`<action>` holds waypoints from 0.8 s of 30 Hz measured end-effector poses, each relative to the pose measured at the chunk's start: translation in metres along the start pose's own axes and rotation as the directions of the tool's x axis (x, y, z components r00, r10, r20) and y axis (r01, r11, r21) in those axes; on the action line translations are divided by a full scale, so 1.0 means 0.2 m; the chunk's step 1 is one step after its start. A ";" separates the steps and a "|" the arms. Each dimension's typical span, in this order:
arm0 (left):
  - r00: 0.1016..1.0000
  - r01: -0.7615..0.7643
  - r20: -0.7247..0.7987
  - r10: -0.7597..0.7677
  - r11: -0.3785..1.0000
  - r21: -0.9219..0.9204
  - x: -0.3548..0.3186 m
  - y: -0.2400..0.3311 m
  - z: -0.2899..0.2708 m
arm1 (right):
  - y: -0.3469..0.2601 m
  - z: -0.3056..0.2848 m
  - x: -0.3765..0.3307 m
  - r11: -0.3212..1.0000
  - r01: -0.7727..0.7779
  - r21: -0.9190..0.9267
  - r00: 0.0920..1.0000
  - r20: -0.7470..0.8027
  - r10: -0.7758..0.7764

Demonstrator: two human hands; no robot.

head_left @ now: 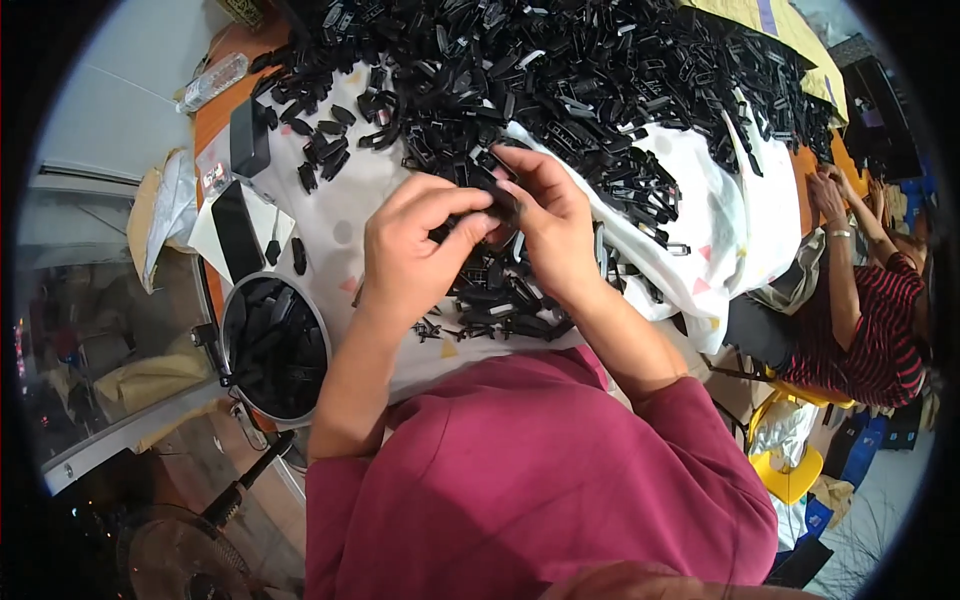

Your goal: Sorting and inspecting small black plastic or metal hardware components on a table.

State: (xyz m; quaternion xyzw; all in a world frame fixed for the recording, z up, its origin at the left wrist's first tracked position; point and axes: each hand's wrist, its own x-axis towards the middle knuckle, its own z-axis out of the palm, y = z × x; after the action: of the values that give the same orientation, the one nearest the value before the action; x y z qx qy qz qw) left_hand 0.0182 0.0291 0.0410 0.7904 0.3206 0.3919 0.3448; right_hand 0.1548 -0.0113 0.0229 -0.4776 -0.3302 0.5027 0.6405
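Observation:
Over the near part of the table, my left hand (418,238) and my right hand (552,215) meet with their fingertips pinched together. A small black plastic part (507,200) sits between them, mostly hidden by the fingers, so its exact kind cannot be made out. Beneath and beyond the hands spreads a large heap of small black plastic parts (560,90), reaching to the far edge. A smaller group of similar black parts (500,305) lies below my hands, close to my body.
At the left stand a round container (322,335) holding black pieces, a dark phone-like slab (237,232), a dark box (249,137) and a clear bottle (213,82). A white patterned cloth (345,195) covers the table. Another person (860,310) works at the right. A fan (190,550) stands lower left.

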 end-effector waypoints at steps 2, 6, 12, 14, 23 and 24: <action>0.996 -0.040 -0.079 0.036 0.998 -0.040 0.01 -0.01 -0.01 | -0.04 -0.02 -0.03 0.999 0.022 -0.026 0.999 0.025 -0.021; 0.995 -0.011 -0.100 -0.018 0.958 -0.285 0.00 -0.02 -0.02 | -0.09 -0.09 -0.10 0.923 0.316 -0.221 0.941 0.194 -0.276; 0.966 0.157 -0.095 -0.242 0.834 -0.529 -0.03 0.05 0.01 | -0.15 -0.12 -0.10 0.654 0.585 -0.479 0.811 0.339 -0.478; 0.981 0.129 -0.072 -0.180 0.884 -0.450 -0.03 0.04 0.00 | -0.16 -0.12 -0.10 0.610 0.617 -0.497 0.786 0.363 -0.500; 0.999 -0.006 -0.039 -0.001 0.984 -0.179 -0.06 0.04 -0.03 | -0.15 -0.17 -0.10 0.554 0.648 -0.522 0.758 0.509 -0.408; 0.999 -0.034 -0.036 0.028 0.985 -0.170 -0.06 0.03 -0.02 | -0.12 -0.18 -0.13 0.600 0.618 -0.509 0.782 0.474 -0.403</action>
State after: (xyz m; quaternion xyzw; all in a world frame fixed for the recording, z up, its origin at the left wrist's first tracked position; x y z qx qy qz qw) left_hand 0.0100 0.0175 0.0416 0.7561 0.2793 0.4365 0.3997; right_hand 0.1878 -0.0466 0.0365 -0.4639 -0.7012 0.2195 0.4950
